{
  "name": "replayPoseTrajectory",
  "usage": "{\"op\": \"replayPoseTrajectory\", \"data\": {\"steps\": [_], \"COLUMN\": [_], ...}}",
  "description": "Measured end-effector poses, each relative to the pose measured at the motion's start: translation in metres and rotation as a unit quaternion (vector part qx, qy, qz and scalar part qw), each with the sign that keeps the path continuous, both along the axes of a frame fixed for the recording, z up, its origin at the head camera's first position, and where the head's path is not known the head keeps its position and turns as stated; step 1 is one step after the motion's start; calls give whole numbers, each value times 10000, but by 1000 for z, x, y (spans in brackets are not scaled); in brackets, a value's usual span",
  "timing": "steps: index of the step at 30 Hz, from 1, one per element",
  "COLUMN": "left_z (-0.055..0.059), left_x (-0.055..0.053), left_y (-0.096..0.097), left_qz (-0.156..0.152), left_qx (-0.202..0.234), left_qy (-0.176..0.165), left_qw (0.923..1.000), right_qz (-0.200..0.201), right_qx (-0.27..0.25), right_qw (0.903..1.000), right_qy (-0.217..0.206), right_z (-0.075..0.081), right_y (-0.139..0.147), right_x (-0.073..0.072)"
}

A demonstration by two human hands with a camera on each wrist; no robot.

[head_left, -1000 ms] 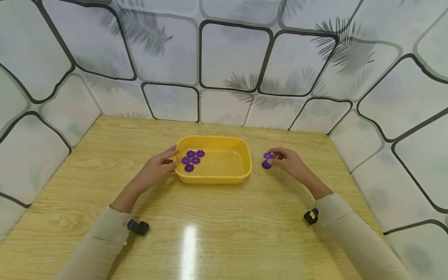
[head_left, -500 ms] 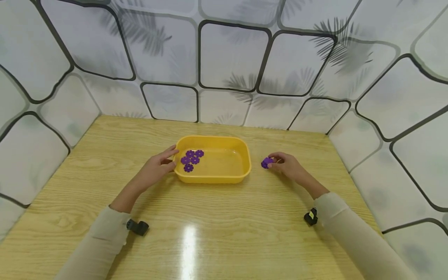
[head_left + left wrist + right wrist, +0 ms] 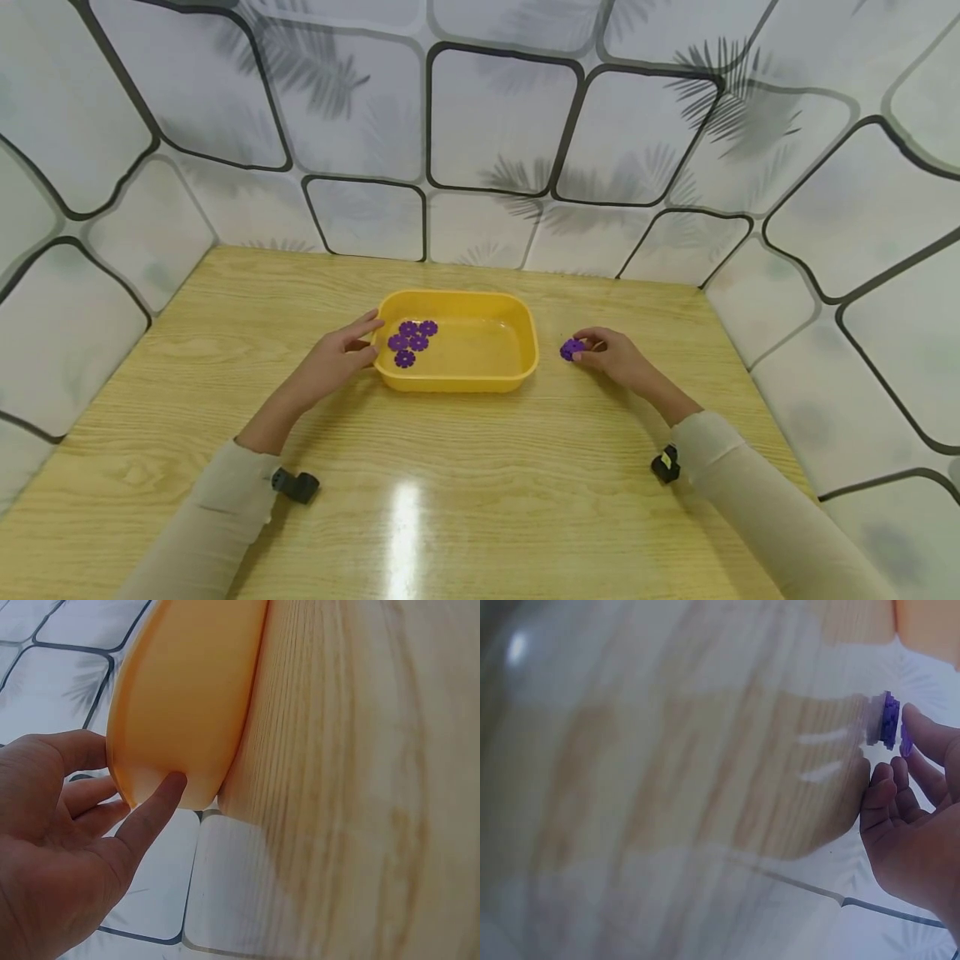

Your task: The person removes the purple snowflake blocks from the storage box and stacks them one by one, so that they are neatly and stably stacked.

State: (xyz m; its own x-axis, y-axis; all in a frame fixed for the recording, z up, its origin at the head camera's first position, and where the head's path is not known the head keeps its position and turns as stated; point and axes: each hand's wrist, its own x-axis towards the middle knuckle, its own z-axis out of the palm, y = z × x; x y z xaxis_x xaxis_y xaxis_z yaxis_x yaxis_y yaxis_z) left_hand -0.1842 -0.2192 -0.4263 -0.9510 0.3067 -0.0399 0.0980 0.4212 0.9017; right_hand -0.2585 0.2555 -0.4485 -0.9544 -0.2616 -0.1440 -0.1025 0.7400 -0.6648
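A yellow plastic tray [image 3: 457, 385] sits on the table, with several purple flower-shaped discs [image 3: 408, 342] lying flat at its left end. My left hand [image 3: 330, 360] holds the tray's left end: in the left wrist view the thumb presses the outer wall [image 3: 187, 697] while the index finger lies at the rim. Right of the tray, my right hand [image 3: 618, 360] pinches one purple snowflake disc [image 3: 907, 740] between thumb and fingers. Close beside that disc, the right wrist view shows a small stack of purple discs [image 3: 889, 720] on the table; the hand partly covers it in the head view.
The wood-grain table [image 3: 480, 483] meets patterned panels [image 3: 495, 125] at the back and both sides. A small black camera is on each wrist, the left one [image 3: 296, 486] and the right one [image 3: 666, 464].
My right hand has come down slightly, bringing the pinched disc from above and behind the stack to right over it. The left hand and tray have stayed put.
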Motion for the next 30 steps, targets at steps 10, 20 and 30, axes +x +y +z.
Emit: {"op": "replayPoseTrajectory", "data": {"steps": [10, 20, 30], "left_z": [1, 0, 1], "left_x": [0, 0, 0], "left_y": [0, 1, 2], "left_qz": [17, 33, 38], "left_qx": [-11, 33, 15], "left_qy": [-7, -32, -66], "left_qw": [10000, 10000, 10000], "right_qz": [66, 331, 366], "right_qx": [60, 62, 59], "right_qw": [10000, 9993, 9992], "right_qy": [42, 149, 159], "right_z": [0, 0, -1], "right_y": [-1, 0, 0], "right_x": [0, 3, 3]}}
